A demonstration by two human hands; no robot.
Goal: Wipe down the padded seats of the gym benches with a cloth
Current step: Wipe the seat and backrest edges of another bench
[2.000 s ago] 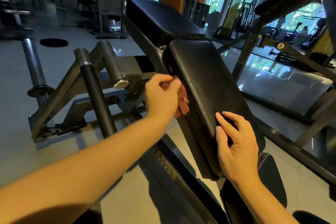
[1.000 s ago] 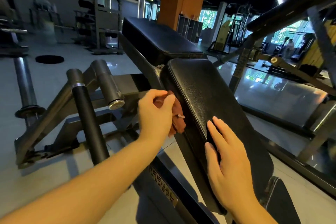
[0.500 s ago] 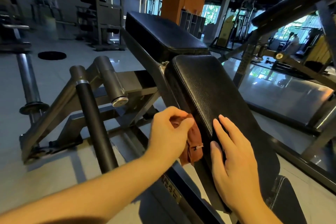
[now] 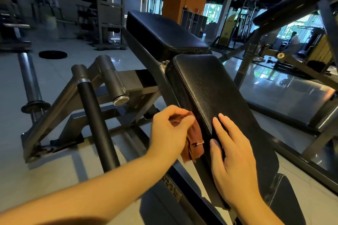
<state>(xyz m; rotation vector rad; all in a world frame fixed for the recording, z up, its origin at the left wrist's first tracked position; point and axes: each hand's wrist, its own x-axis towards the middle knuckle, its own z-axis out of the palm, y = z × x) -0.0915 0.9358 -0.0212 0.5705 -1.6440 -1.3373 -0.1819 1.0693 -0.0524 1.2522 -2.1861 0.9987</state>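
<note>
**Cloth [image 4: 194,142] lower on pad [image 4: 210,87] edge than two seconds ago**

Left hand [image 4: 172,129]: fingers and thumb curled round the cloth, pressing it to the pad's left side. Right hand [image 4: 236,155]: flat on the pad top, fingers straight, just beside the cloth. Grey frame [image 4: 117,82] to the left.

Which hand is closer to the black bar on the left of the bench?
Left. The left hand, gripping the cloth beside the seat pad, is nearer the black bar; the right hand rests on the seat pad, farther away.
</note>
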